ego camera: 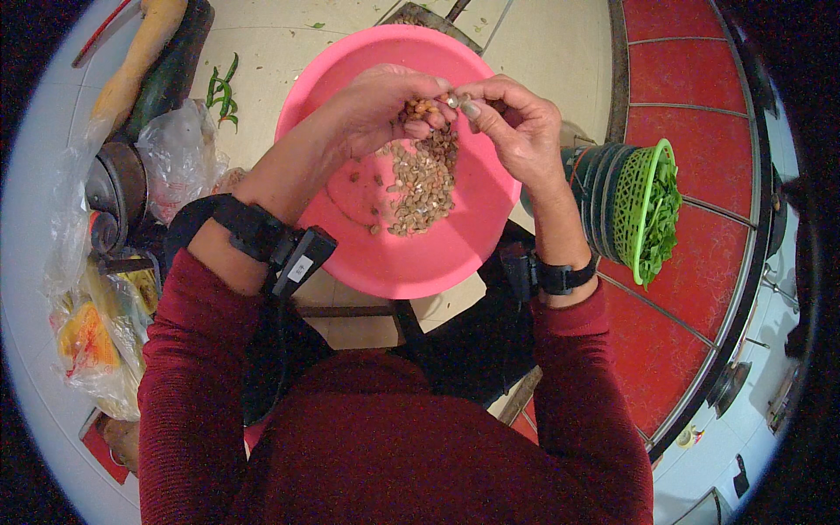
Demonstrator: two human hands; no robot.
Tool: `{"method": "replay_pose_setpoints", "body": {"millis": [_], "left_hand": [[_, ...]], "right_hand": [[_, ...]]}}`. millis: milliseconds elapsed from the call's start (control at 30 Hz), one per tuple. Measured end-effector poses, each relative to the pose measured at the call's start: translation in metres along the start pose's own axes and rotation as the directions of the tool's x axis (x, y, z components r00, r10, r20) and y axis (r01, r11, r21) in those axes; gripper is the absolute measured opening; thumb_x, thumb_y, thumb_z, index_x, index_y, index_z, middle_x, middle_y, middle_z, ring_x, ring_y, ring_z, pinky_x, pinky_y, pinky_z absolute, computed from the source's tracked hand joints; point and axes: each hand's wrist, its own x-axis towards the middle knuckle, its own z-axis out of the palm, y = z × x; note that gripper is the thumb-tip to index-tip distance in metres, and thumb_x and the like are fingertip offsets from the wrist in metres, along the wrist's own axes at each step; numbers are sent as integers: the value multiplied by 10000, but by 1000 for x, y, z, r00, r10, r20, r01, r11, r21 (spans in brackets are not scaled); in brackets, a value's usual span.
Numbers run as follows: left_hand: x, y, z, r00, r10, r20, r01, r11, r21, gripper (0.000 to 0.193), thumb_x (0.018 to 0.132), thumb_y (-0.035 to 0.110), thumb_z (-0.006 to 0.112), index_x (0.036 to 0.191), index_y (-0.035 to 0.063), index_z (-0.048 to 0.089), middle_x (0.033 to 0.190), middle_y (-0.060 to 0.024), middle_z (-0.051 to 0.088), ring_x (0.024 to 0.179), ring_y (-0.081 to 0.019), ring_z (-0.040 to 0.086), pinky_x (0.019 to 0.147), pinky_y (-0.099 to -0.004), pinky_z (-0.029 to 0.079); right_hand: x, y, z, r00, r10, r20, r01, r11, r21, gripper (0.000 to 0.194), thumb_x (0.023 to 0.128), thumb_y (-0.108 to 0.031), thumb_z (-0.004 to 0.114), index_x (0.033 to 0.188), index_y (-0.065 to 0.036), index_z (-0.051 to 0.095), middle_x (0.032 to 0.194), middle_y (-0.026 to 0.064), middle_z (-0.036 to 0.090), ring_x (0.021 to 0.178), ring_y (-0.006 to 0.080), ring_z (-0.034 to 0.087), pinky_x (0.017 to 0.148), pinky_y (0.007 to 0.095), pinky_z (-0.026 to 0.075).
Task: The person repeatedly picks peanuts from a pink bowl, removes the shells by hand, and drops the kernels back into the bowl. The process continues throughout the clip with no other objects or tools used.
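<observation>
Above a pink plastic basin (pixel 459 252), my left hand (pixel 384 98) is cupped around several small orange-brown kernels (pixel 420 108). The tip of its thumb meets the fingertips of my right hand (pixel 515 121). Between the right thumb and forefinger is a small pale piece (pixel 453 102), too small to name surely. Below the hands, a heap of tan, flat seed-like bits or husks (pixel 420 190) lies in the basin. Darker brown bits (pixel 443 147) gather at the heap's upper edge, partly in shadow. A few more are scattered to its left.
At right, a green plastic basket (pixel 640 216) of leafy greens (pixel 663 223) tops a dark ribbed container (pixel 597 190). Green chillies (pixel 225 95), a long squash (pixel 141 59), a dark green gourd (pixel 174 65) and plastic bags (pixel 177 151) lie at left. A dustpan (pixel 440 23) is beyond the basin.
</observation>
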Motion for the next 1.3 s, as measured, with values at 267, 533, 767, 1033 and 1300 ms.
{"method": "replay_pose_setpoints", "body": {"millis": [267,533,767,1033,1300], "left_hand": [[-1,0,1,996,41,-75,-33,994,103,144,814,98,580,860,-35,614,760,-72,601,605,-88,542,470,-187,379],[2,8,-5,947,17,-321,0,999,53,294,939,188,410,1078,-31,547,688,27,499,532,-52,425,450,-179,328],[0,16,-10,929,123,-350,-127,992,14,310,948,151,378,1141,-52,509,642,68,321,500,-41,283,426,-171,272],[0,20,-10,906,130,-402,-125,991,40,307,940,142,389,1153,-37,519,626,76,297,487,-34,257,407,-178,228],[3,22,-24,939,129,-319,-134,991,4,295,940,127,384,1156,-26,516,624,78,298,487,-31,252,401,-175,226]], "right_hand": [[3,-2,-7,997,74,15,-74,997,-26,111,829,-40,630,918,25,639,761,28,609,631,77,529,585,204,441],[33,22,-18,929,246,-276,-148,932,331,366,866,-19,539,1200,93,439,1089,181,616,816,183,643,640,254,482],[6,93,-15,877,475,75,-427,841,-331,287,803,-61,586,1074,27,557,957,157,647,826,220,642,699,315,492],[-32,102,45,856,461,234,-238,753,-614,320,678,-129,654,983,-41,613,872,195,639,788,368,616,731,444,488],[-56,60,69,537,370,758,83,871,-484,252,647,53,555,888,-1,607,885,180,590,929,363,571,788,404,465]]}}
